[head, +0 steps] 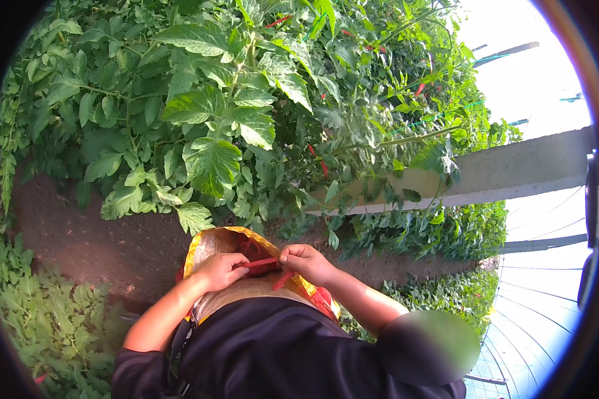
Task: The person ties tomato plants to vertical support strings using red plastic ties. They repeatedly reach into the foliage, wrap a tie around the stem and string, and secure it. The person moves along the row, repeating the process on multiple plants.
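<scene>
A short red strip (260, 262) is stretched between my two hands, in front of my waist. My left hand (220, 271) pinches one end between thumb and fingers. The other end sits in the fingertips of my right hand (304, 262), and a loose red tail (283, 281) hangs below them. Under both hands gapes an open woven bag (214, 240) with a yellow edge, worn against my dark shirt. More red strips (252, 247) lie in a tangle inside it. The bag's bottom is hidden.
Tall tomato plants (209, 109) stand close in front, several tied with red strips (324, 168). A concrete post (519, 162) rises among the foliage at the right. Bare soil (95, 244) runs between the rows, with more plants (55, 324) at the lower left.
</scene>
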The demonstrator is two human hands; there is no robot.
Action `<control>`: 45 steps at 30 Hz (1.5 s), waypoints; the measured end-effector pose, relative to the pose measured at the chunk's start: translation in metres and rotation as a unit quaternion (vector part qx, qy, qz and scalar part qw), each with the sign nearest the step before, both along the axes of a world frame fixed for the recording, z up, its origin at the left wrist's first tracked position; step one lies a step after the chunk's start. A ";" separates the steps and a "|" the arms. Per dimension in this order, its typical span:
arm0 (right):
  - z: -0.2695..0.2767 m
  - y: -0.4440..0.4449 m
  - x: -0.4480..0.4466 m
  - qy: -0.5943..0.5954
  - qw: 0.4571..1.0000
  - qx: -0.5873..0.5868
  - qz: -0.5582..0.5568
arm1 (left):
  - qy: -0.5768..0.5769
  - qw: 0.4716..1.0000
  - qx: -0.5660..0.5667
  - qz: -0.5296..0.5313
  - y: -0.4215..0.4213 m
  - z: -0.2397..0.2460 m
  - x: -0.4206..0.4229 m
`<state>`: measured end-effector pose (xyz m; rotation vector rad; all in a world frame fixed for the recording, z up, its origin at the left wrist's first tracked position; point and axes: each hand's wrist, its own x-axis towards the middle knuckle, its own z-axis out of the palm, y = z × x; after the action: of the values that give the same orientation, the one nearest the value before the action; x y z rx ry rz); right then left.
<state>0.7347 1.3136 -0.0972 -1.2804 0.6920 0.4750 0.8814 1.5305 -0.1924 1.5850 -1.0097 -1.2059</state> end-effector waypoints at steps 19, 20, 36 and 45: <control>0.067 -0.122 -0.041 -0.456 0.836 0.263 -0.154 | 0.037 0.981 0.081 0.171 -0.083 0.010 -0.009; 0.072 -0.126 -0.042 -0.468 0.830 0.269 -0.139 | 0.077 0.973 0.076 0.203 -0.086 0.010 -0.009; 0.069 -0.202 -0.061 -0.570 0.795 0.199 0.061 | -0.003 0.911 0.102 0.401 -0.104 0.042 -0.013; 0.089 -0.166 -0.008 -0.484 0.801 -0.351 0.006 | -0.239 0.859 0.055 0.449 -0.129 0.114 0.051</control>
<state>0.7267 1.1481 -0.0084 -1.9709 -0.0627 -0.5132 0.9328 1.4011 -0.0785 2.1404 -0.3450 -0.2217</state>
